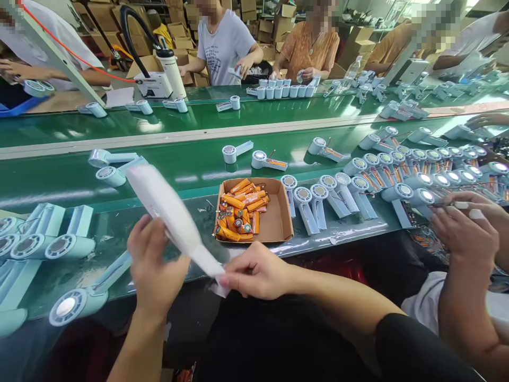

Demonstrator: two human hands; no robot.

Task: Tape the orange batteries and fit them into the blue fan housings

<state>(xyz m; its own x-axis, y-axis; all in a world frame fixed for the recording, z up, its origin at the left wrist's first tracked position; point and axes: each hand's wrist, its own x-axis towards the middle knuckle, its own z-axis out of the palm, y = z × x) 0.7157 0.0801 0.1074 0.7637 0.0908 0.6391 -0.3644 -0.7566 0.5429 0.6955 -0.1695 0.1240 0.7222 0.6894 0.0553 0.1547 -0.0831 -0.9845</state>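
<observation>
Strip (167, 207), white and blurred, is slanting from upper left to lower right between two hands, above the near edge of the counter (201, 223). The left hand (157, 265) is grasping it along its middle, the thumb pressing at the lower edge. The right hand (254, 270) is pinching its narrow lower end between thumb and forefinger, so both grips are closing on the same thing. Just beyond the right hand, a cardboard box (281, 223) is standing on the counter, orange batteries (238, 209) filling its left part in a loose heap. To the left, pale blue fans (32, 246) are lying close together, and a single fan (67, 306) is resting nearer the edge, its handle pointing up toward the left hand. To the right of the box, more fans (328, 191) are standing in a crowded group that is running on toward the right. There, a co-worker's hands (463, 225) are working at one fan head. Past the counter, the green belt (183, 159) is carrying a few fans, two of them sitting just behind the upper end of the strip. On the far side, a person in a pale shirt (220, 48) and another in an orange shirt (310, 50) are handling small parts beside a double row of fans (284, 90). Left of them, a white machine (155, 85) is standing beside a canister (173, 74).
</observation>
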